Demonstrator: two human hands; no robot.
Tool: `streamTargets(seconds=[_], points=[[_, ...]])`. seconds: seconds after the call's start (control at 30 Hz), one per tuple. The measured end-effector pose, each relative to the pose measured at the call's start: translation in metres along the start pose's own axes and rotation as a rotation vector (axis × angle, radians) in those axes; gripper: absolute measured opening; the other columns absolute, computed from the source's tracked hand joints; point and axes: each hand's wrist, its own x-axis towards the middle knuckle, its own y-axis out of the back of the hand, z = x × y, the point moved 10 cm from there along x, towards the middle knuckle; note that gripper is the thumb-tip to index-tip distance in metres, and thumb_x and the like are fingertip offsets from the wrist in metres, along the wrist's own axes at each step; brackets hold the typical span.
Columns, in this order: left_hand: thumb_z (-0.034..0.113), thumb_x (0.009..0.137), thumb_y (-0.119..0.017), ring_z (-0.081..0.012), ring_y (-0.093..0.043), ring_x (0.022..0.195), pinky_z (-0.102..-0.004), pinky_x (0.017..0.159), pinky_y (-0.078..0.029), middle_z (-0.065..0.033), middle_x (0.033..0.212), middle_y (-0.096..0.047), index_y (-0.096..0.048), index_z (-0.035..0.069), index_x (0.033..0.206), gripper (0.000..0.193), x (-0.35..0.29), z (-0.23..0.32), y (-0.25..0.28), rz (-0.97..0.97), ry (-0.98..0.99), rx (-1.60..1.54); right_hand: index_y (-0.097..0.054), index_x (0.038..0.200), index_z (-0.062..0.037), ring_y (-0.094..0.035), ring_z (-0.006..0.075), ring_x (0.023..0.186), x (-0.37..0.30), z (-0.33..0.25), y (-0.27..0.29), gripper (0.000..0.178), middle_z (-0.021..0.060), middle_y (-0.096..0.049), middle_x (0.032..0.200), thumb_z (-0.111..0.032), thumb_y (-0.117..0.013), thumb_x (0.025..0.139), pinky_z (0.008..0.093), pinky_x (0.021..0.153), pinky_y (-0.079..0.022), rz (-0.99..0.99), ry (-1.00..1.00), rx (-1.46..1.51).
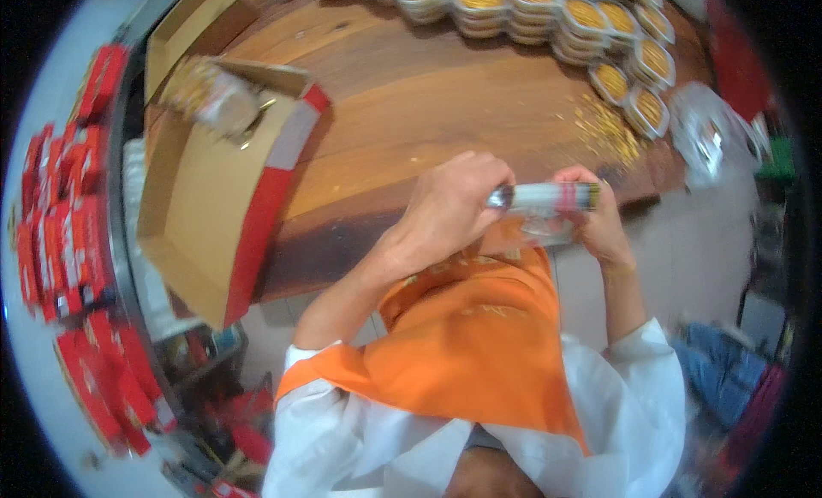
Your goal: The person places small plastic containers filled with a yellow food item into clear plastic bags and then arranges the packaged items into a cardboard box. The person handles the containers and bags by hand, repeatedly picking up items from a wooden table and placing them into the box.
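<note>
My left hand [458,198], fingers curled in, grips one end of a white tube-shaped thing [541,196] with a reddish mark and a dark end. A shiny silvery bit shows beside its fingers. The other end is held in my right hand [598,222], its fingers bent around it. Clear plastic [546,230] shows just below the tube. Blur hides what kind of thing this is. Both hands are held in front of my orange apron [467,352], by the near edge of the wooden table [385,104].
Left on the table, an open red-and-brown cardboard box [201,202] has a clear pack [214,100] of golden pieces inside. Stacked clear tubs [527,14] of golden strands line the far side. Yellow crumbs [612,130] lie near a crumpled plastic bag [711,134]. Red boxes [77,232] stand farther left.
</note>
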Motion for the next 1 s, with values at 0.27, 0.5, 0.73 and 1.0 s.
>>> streamTargets(seconds=[0.27, 0.5, 0.73, 1.0], points=[[0.021, 0.078, -0.068, -0.0196, -0.054, 0.102, -0.0342, 0.079, -0.051, -0.0150, 0.112, -0.052, -0.038, -0.004, 0.122, 0.059, -0.021, 0.006, -0.185, -0.406, 0.492, -1.243, -0.059, 0.101, -0.0016, -0.057, 0.0104, 0.080, -0.133, 0.067, 0.128, 0.023, 0.0036, -0.061, 0.094, -0.002, -0.061, 0.079, 0.0260, 0.072, -0.048, 0.557, -0.150, 0.281], [0.002, 0.078, -0.063, -0.0173, -0.062, 0.080, -0.0289, 0.067, -0.054, -0.0112, 0.099, -0.060, -0.050, -0.004, 0.112, 0.037, -0.057, -0.040, -0.315, -0.563, 0.866, -1.207, -0.054, 0.097, -0.0029, -0.054, 0.0097, 0.082, -0.149, 0.150, 0.140, 0.021, 0.0011, -0.058, 0.088, -0.003, -0.064, 0.078, 0.0236, 0.070, -0.046, 0.386, -0.339, 0.063], [0.009, 0.075, -0.063, -0.0207, -0.063, 0.075, -0.0311, 0.064, -0.050, -0.0145, 0.088, -0.064, -0.058, -0.006, 0.102, 0.031, -0.061, -0.085, -0.338, -0.285, 0.851, -0.786, -0.045, 0.109, 0.0010, -0.055, 0.0128, 0.085, -0.126, 0.192, 0.145, 0.053, 0.0072, -0.058, 0.091, -0.030, -0.071, 0.076, 0.0272, 0.072, -0.046, 0.584, -0.383, -0.131], [0.012, 0.083, -0.057, -0.0166, -0.057, 0.088, -0.0291, 0.071, -0.048, -0.0098, 0.101, -0.057, -0.052, -0.003, 0.107, 0.028, -0.054, -0.066, -0.327, -0.344, 1.197, -1.083, -0.049, 0.095, -0.0018, -0.054, 0.0357, 0.079, -0.089, 0.186, 0.121, 0.029, 0.0149, -0.054, 0.087, -0.025, -0.059, 0.080, 0.0426, 0.065, -0.043, 0.634, -0.111, -0.890]])
